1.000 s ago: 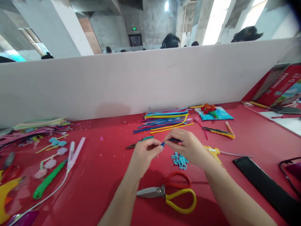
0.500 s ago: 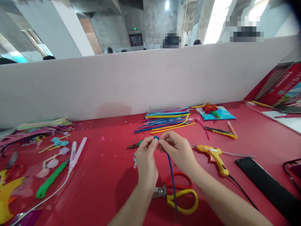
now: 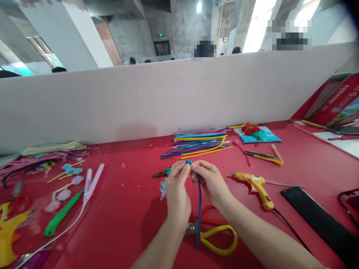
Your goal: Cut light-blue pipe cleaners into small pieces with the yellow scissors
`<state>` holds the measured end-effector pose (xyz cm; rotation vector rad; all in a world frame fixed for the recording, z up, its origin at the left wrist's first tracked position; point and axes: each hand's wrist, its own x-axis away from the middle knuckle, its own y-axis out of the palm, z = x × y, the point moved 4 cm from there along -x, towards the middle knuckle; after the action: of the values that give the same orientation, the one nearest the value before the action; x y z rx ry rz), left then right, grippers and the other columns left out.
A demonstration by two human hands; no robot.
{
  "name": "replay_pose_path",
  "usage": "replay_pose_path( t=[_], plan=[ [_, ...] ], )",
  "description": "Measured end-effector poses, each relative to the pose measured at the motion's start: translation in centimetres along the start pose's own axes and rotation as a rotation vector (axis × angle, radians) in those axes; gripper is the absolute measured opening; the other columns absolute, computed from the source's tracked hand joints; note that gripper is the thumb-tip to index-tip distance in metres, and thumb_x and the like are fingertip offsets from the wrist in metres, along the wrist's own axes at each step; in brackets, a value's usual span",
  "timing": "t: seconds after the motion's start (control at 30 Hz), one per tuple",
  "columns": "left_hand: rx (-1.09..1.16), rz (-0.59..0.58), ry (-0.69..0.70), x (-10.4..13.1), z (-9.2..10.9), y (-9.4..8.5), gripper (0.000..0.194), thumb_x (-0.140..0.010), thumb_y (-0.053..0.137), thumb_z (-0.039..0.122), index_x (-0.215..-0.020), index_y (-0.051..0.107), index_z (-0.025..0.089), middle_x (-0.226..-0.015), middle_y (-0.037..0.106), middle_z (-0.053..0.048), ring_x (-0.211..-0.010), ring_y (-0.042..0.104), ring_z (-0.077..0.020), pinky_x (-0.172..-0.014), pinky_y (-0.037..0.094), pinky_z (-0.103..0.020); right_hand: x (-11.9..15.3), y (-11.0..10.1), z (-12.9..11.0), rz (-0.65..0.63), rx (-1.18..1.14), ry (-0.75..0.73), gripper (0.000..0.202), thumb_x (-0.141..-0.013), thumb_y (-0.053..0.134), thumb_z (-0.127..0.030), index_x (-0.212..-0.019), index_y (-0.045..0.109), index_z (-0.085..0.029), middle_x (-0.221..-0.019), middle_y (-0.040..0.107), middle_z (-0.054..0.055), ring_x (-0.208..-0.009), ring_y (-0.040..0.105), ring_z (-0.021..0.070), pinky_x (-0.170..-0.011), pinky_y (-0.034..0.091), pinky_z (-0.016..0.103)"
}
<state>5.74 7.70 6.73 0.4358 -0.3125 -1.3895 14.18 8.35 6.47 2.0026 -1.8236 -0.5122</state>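
Between my two hands is a blue pipe cleaner [image 3: 199,201], its upper end curled into a small coil at the fingertips. My left hand [image 3: 179,186] pinches the coil between thumb and forefinger. Pressed close beside it, my right hand [image 3: 209,179] grips the stem near the coil with thumb and fingers. The free tail hangs down in front of scissors [image 3: 218,239] with red and yellow handles. Pliers [image 3: 161,173] lie behind my left hand, their handles partly hidden by it.
Colourful pipe cleaners [image 3: 196,144] lie piled by the white partition [image 3: 168,101]. To the right are a yellow glue gun [image 3: 255,181], a utility knife [image 3: 263,157] and a black case [image 3: 314,220]. A green-handled tool [image 3: 63,215] and a pink hot iron [image 3: 94,183] lie left.
The pipe cleaner's tail has swung left and now hangs nearly straight. My right hand has shifted slightly down and left, while my left hand has moved slightly right.
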Motion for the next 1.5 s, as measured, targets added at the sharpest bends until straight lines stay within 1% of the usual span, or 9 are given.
replay_pose_path(
  t=[0.13,0.27,0.4,0.77,0.9,1.03,1.2,1.27,1.5],
  plan=[
    [-0.14,-0.028,0.055,-0.3,0.6,-0.2,0.011,-0.066,0.06,0.022,-0.077,0.062,0.017,-0.087,0.055,-0.003,-0.077,0.05,-0.0128,-0.069,0.04,-0.024,-0.1,-0.7,-1.7,0.005,0.21,-0.102,0.016,-0.073,0.052,-0.028,-0.062,0.049,-0.016,-0.051,0.046,-0.005,-0.047,0.041,0.0059,-0.049,0.035,0.019],
    [-0.318,-0.245,0.024,-0.7,3.1,-0.1,0.008,-0.068,0.057,0.021,-0.07,0.063,0.016,-0.077,0.056,-0.003,-0.076,0.05,-0.0139,-0.071,0.038,-0.024,0.4,-0.9,-3.6,-0.209,0.518,-0.041,0.012,-0.073,0.048,-0.023,-0.064,0.049,-0.016,-0.05,0.043,-0.006,-0.047,0.037,0.0056,-0.046,0.03,0.019],
    [-0.48,-0.405,-0.116,-0.6,4.7,-0.1,0.013,-0.068,0.056,0.024,-0.06,0.062,0.016,-0.063,0.054,-0.001,-0.063,0.047,-0.0119,-0.062,0.036,-0.022,1.2,-1.0,-5.4,-0.299,0.823,-0.052,0.009,-0.071,0.047,-0.021,-0.064,0.05,-0.016,-0.052,0.038,-0.006,-0.048,0.032,0.0055,-0.044,0.027,0.018],
    [-0.553,-0.611,-0.287,-0.5,3.2,-0.3,0.01,-0.065,0.059,0.022,-0.061,0.064,0.015,-0.055,0.055,-0.001,-0.053,0.043,-0.0093,-0.052,0.033,-0.021,1.9,-0.6,-6.1,-0.471,1.082,-0.146,0.01,-0.069,0.042,-0.016,-0.067,0.052,-0.017,-0.059,0.046,-0.004,-0.054,0.037,0.0066,-0.051,0.032,0.018],
    [-0.498,-0.561,-0.291,-0.8,3.0,-0.5,0.01,-0.064,0.061,0.022,-0.06,0.062,0.014,-0.056,0.054,-0.001,-0.051,0.042,-0.008,-0.051,0.033,-0.02,1.7,-0.8,-6.2,-0.44,1.093,-0.156,0.009,-0.07,0.042,-0.017,-0.065,0.05,-0.017,-0.058,0.045,-0.004,-0.053,0.038,0.0066,-0.051,0.033,0.018],
    [-0.351,-0.459,-0.307,-0.6,2.5,-0.1,0.013,-0.066,0.061,0.024,-0.072,0.062,0.013,-0.063,0.057,-0.003,-0.054,0.046,-0.009,-0.053,0.036,-0.021,1.3,-1.0,-5.9,-0.271,1.034,-0.174,0.01,-0.072,0.043,-0.021,-0.064,0.049,-0.017,-0.054,0.041,-0.005,-0.049,0.035,0.0058,-0.046,0.029,0.017],
    [-0.324,-0.261,-0.112,-0.5,2.5,0.1,0.014,-0.065,0.062,0.024,-0.073,0.061,0.013,-0.062,0.055,-0.001,-0.057,0.045,-0.0093,-0.057,0.037,-0.021,1.0,-0.8,-5.0,-0.109,0.92,-0.2,0.013,-0.073,0.042,-0.022,-0.063,0.046,-0.017,-0.053,0.039,-0.005,-0.049,0.034,0.0059,-0.044,0.028,0.017],
    [-0.364,-0.281,-0.1,-0.6,2.6,0.0,0.013,-0.066,0.06,0.025,-0.072,0.061,0.013,-0.063,0.055,-0.002,-0.056,0.045,-0.0095,-0.056,0.037,-0.021,1.1,-0.6,-4.9,-0.122,0.975,-0.239,0.012,-0.072,0.042,-0.02,-0.061,0.046,-0.017,-0.054,0.04,-0.005,-0.05,0.034,0.0058,-0.045,0.028,0.017],
    [-0.668,-0.587,-0.117,-1.1,4.2,-0.4,0.008,-0.067,0.057,0.02,-0.062,0.061,0.016,-0.062,0.053,-0.001,-0.062,0.046,-0.012,-0.059,0.036,-0.023,1.7,-0.2,-5.9,-0.387,1.293,-0.356,0.011,-0.072,0.044,-0.017,-0.065,0.053,-0.017,-0.057,0.047,-0.004,-0.052,0.036,0.0061,-0.049,0.026,0.018]
  ],
)
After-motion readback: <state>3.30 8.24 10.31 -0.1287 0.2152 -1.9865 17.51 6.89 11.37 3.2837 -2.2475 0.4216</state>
